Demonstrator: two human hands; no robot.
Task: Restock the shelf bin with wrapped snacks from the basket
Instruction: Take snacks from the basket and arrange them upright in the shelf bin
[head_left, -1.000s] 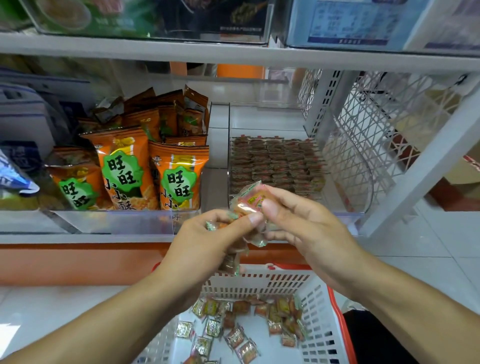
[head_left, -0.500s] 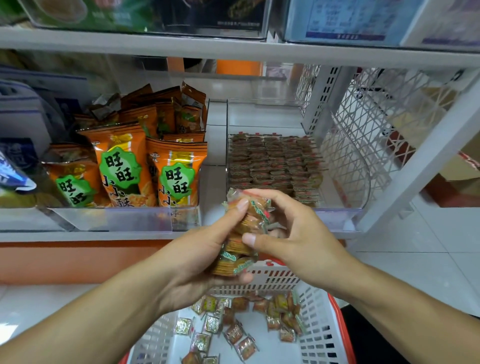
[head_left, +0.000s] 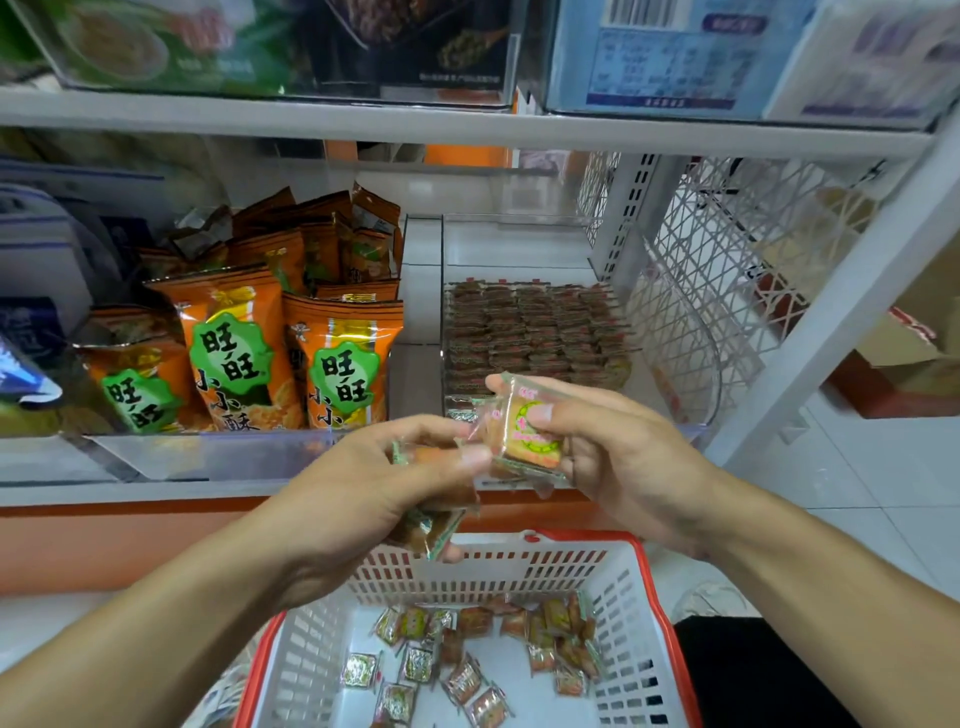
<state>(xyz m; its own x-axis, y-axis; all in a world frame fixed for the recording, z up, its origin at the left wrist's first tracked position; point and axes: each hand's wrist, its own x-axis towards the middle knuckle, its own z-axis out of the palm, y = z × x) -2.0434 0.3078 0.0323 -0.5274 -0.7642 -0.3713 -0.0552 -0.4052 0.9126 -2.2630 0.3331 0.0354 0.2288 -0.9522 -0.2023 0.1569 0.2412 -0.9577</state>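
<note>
Just in front of the clear shelf bin (head_left: 675, 415), the stack has split: right hand (head_left: 618, 457) now pinches one wrapped cracker packet (head_left: 524, 431), left hand (head_left: 374, 488) grips the remaining packets (head_left: 434, 519) above the basket (head_left: 644, 582), ready for shelving

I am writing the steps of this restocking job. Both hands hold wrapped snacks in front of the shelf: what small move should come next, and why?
Probably the right hand should carry its wrapped snack forward into the clear bin. The bin's front strip looks unfilled, and the left hand holds more snacks.
</note>
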